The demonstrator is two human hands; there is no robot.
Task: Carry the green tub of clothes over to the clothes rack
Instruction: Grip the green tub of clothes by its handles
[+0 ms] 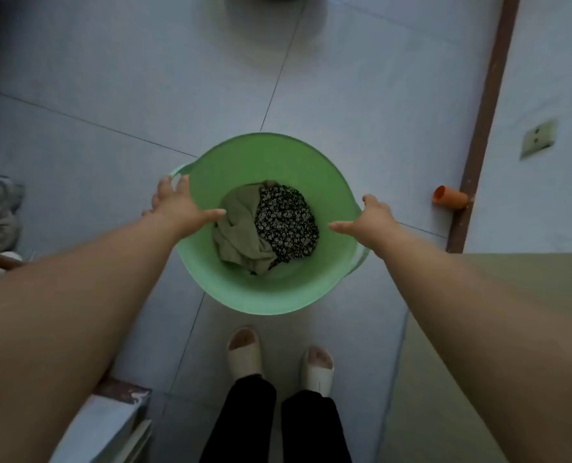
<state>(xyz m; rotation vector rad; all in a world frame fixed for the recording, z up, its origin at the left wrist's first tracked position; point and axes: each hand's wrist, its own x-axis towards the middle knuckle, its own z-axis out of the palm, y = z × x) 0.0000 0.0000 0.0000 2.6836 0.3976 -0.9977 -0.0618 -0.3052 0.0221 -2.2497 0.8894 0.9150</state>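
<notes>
Green tub (244, 295) sits dead centre on the pale tiled floor (361, 95), right in front of the person's feet, round and deep, with a moulded handle on each side. Down in the bottom: an olive-green garment (241, 235) crumpled on the left, touching a black floral-print cloth (286, 222) on the right.

Left hand (177, 203) is over the tub's left rim, fingers spread wide, fingertips at the handle, thumb pointing in over the basin; whether it actually presses the plastic, cannot tell. Right hand (371, 217) is at the right rim, thumb stretched inward, fingers curling down past the edge toward the handle, and their grip is hidden from here. Both bare forearms reach down from the lower corners.

Below the tub, two cream slides (244, 352) and black trousers (271, 426). Out to the right, an orange cup-like object (448, 197) lies on its side against the brown skirting board (485, 111), with a wall socket (538, 138) above it.
</notes>
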